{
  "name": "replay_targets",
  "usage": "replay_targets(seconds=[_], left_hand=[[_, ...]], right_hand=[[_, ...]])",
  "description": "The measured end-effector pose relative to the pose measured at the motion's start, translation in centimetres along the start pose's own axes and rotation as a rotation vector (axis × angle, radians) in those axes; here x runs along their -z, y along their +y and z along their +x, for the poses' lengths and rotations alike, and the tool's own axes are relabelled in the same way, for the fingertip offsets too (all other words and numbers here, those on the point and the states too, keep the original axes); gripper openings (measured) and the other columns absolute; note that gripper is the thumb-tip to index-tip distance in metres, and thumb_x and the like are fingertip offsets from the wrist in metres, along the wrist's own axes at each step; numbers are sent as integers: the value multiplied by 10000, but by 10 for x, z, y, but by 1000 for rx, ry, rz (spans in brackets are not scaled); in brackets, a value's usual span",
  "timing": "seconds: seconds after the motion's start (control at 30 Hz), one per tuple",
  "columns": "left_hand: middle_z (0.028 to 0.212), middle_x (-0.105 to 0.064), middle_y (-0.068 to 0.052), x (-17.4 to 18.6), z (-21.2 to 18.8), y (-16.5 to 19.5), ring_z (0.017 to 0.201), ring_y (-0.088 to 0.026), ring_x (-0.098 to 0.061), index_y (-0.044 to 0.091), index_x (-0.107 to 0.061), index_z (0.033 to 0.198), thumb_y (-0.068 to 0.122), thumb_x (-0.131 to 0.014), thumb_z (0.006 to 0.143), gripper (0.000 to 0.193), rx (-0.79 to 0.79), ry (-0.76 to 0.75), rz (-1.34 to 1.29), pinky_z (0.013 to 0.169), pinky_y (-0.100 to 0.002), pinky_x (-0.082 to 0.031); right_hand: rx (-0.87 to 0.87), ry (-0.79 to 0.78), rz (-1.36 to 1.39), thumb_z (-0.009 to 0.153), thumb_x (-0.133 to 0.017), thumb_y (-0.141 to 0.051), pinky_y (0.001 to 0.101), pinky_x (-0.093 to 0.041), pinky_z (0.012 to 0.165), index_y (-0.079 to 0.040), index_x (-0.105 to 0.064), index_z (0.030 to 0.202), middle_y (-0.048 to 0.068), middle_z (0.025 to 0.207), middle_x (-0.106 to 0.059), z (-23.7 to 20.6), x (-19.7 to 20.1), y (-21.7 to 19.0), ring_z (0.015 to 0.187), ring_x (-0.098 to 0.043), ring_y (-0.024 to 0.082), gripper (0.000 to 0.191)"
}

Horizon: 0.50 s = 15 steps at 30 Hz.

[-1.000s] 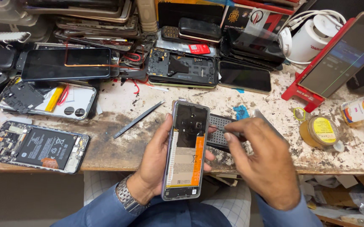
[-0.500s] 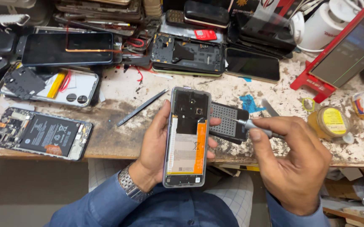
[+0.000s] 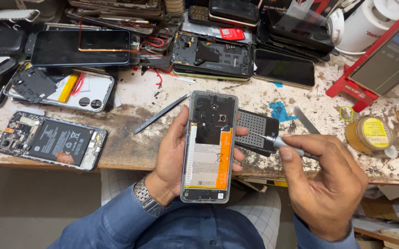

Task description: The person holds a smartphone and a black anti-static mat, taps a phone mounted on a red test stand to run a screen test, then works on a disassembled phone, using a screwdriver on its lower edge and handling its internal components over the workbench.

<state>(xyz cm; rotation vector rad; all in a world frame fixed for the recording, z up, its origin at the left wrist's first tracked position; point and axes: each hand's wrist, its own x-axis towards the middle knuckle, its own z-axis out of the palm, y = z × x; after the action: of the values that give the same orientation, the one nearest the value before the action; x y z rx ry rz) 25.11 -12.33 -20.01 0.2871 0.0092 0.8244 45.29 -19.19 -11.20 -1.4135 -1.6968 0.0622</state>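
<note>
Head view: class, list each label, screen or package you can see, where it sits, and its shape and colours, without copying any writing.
Battery label: opened phone in left hand; white rectangle, orange strip.
Tablet screen: right edge, dark, propped on red stand.
Round tin: right of right hand; yellow lid.
Dark phone screen: top left, black rectangle.

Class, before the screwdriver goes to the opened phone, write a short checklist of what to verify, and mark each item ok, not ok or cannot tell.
1. Left hand grips the phone firmly, fingers wrapped round both edges: ok.
2. Phone's open back faces up, battery in view: ok.
3. Right hand holds the screwdriver: ok.
4. Tip on a screw: not ok, it points at the phone's right edge, over the black tray.
5. Which screws remain in the phone: cannot tell, too small.
6. Tweezers within reach on the bench: ok.
</note>
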Motion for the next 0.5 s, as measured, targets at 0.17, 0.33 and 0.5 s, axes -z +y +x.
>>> replay_targets(seconds=[0.17,0.33,0.5], left_hand=[[1469,-543,-302,-2,-1,5,1049,-372,-697,13,-392,1609,648,-190,1116,829,-39,-42,-16,919,-506,-602],[1470,-543,-288,-1,-6,20,1071,-367,-689,-9,-386,1598,664,-187,1097,862,-113,-23,44,962,-522,-588],[1474,-546,-279,5,-11,30,1099,-377,-683,-22,-382,1606,657,-201,1111,859,-197,-29,98,988,-528,-578]], right_hand=[[11,50,75,1024,-755,-15,243,-527,823,47,-683,1104,136,1049,-716,-15,-4,17,924,-688,164,124],[-73,167,272,1125,-716,-36,211,-537,824,60,-647,1157,105,1064,-660,-34,-21,48,904,-658,117,122],[-197,248,432,1110,-686,-46,184,-513,720,39,-619,1192,65,1015,-621,-48,-45,74,795,-617,80,136]])
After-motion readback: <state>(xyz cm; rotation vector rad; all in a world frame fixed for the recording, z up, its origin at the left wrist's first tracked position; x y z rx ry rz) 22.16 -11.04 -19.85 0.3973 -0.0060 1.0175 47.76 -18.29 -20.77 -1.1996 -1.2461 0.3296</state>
